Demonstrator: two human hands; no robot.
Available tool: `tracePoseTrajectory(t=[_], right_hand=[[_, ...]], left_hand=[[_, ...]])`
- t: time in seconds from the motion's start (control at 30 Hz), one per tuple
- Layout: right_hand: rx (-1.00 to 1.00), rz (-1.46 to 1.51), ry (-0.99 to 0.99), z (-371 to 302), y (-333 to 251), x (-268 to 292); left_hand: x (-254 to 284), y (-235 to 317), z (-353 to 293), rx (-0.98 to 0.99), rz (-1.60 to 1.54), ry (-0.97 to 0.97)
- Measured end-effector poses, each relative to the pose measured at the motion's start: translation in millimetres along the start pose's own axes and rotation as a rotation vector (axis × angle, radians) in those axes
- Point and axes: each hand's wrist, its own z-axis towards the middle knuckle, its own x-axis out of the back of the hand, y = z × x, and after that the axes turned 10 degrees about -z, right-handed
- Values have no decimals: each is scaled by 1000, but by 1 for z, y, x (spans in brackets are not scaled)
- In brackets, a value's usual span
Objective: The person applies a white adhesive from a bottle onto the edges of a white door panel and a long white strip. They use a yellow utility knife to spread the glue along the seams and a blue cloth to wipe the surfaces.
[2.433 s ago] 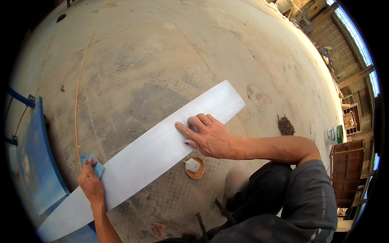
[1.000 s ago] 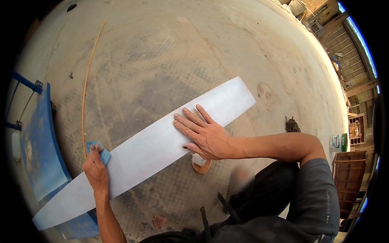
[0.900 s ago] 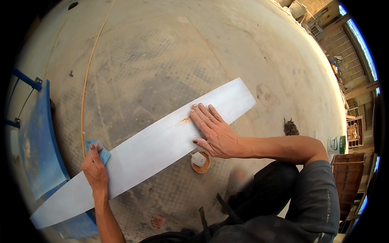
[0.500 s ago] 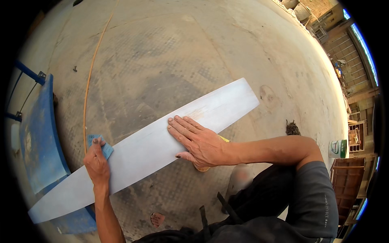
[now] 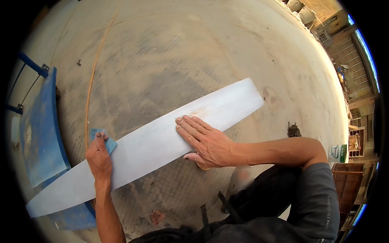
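Observation:
A long white board [image 5: 150,141], tapered toward its left end, slants up to the right across the view. My right hand [image 5: 206,143] lies flat on its upper face with the fingers stretched out, just below a brownish worn patch [image 5: 197,112]. In my left hand [image 5: 98,158] a piece of blue sandpaper [image 5: 110,143] is pinched between thumb and fingers, at the board's far edge. Part of the sandpaper is hidden by that hand. What supports the board's middle is mostly covered by my right hand.
A blue curved panel [image 5: 42,129] on a blue frame stands at the left, partly under the board's tip. An orange hose or cord [image 5: 92,81] runs along the dusty floor [image 5: 162,52]. A dark clump [image 5: 293,130] and a white-and-green bucket [image 5: 337,153] are at the right.
The view has shifted slightly, moving most things a little to the right. My right hand has slid a short way rightward over the board. My left hand still grips the sandpaper.

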Motion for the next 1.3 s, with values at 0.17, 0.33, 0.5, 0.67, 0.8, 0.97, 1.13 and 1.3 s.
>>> tracePoseTrajectory(t=[0.17, 0.33, 0.5, 0.67, 0.8, 0.97, 1.13, 1.3], right_hand=[[3, -27, -26, -1, 0, 4], [48, 2, -17, 2, -6, 2], [5, -40, -4, 9, -5, -3], [92, 2, 41, 14, -22, -7], [56, 29, 90, 27, -22, -15], [20, -92, 14, 16, -11, -13], [-64, -157, 42, -13, 24, -5], [-171, -170, 22, -59, 46, -2]], left_hand=[[-2, 1, 0, -9, -8, 17], [-1, -3, -1, 10, -8, 11], [-1, 3, -1, 16, 0, 2], [-1, 1, -1, 15, -19, 7], [0, 3, -2, 51, -20, 12], [0, 2, 1, 17, 36, -2], [0, 1, -2, 36, 6, -25], [-2, -9, 0, 32, 22, -12]])
